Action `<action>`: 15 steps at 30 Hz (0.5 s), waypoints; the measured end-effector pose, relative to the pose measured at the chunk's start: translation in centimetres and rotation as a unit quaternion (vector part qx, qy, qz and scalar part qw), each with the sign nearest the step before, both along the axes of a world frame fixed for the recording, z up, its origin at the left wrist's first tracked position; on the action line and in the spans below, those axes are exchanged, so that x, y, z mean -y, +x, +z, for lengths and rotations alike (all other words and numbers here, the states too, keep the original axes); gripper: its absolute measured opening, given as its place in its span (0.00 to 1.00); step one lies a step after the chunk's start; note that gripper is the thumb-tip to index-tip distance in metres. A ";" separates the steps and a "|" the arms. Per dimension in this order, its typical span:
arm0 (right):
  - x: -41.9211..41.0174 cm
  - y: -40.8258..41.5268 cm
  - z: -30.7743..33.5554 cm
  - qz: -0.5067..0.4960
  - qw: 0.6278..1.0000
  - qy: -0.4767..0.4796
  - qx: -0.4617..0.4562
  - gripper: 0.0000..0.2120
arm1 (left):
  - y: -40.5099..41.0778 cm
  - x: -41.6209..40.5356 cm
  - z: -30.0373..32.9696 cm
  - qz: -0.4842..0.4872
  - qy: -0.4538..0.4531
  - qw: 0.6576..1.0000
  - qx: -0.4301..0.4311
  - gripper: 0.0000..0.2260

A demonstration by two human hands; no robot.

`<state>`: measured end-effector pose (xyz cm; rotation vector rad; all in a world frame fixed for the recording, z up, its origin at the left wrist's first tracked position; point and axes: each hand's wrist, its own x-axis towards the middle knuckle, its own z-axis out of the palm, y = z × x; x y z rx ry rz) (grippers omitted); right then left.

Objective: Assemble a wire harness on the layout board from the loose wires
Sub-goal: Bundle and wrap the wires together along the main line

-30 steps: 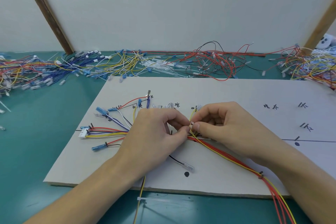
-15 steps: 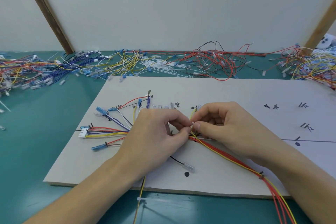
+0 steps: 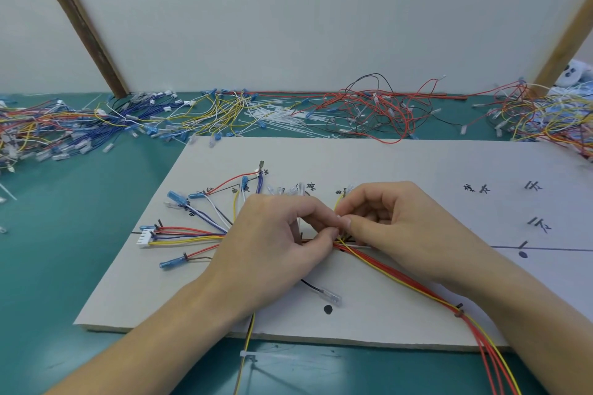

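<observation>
At mid layout board (image 3: 401,167), my left hand (image 3: 272,244) and right hand (image 3: 394,221) pinch together on a cable tie (image 3: 340,229), likely cinching the wire bundle (image 3: 394,276) where branches fan out.

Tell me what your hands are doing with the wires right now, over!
Left hand and right hand both pinching something small, unclear what, over the wire bundle. Harness half laid on layout board. Nothing in the way.

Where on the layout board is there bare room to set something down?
Bare: the layout board far strip behind both hands, and its near edge left of the black dot. Crowded: the wire fan at left and the red-yellow bundle running right.
</observation>
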<state>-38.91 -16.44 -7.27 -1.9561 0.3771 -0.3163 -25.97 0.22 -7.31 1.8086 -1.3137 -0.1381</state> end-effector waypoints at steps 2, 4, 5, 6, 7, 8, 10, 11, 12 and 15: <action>0.0 0.0 0.0 0.003 1.000 0.001 0.002 0.05 | 0.0 0.0 0.0 0.002 -0.001 1.000 0.004 0.06; 0.0 0.0 -0.1 -0.001 1.000 0.001 0.004 0.05 | 0.0 0.0 0.0 0.004 -0.001 1.000 0.007 0.07; 0.1 0.0 -0.1 -0.003 1.000 0.002 0.005 0.06 | 0.0 0.0 0.0 0.004 -0.001 1.000 0.009 0.07; 0.1 0.0 -0.1 -0.005 1.000 0.003 0.007 0.06 | 0.0 0.0 0.0 0.004 -0.002 1.000 0.011 0.07; 0.1 0.0 -0.1 -0.005 1.000 0.004 0.007 0.06 | 0.0 0.0 0.1 0.003 -0.004 1.000 0.012 0.08; 0.1 0.0 -0.1 -0.004 1.000 0.005 0.008 0.06 | 0.0 0.0 0.1 0.003 -0.005 1.000 0.012 0.08; 0.1 -0.1 -0.1 -0.002 1.000 0.006 0.008 0.06 | 0.0 0.0 0.1 0.002 -0.004 1.000 0.013 0.07; 0.1 0.0 -0.1 -0.001 1.000 0.007 0.007 0.06 | 0.0 0.0 0.1 0.001 -0.003 1.000 0.014 0.07; 0.1 0.0 -0.1 0.000 1.000 0.007 0.007 0.06 | -0.1 -0.1 0.1 0.000 -0.003 1.000 0.017 0.08; 0.1 0.0 -0.1 0.002 1.000 0.004 0.009 0.06 | -0.1 -0.1 0.1 0.000 -0.003 1.000 0.027 0.08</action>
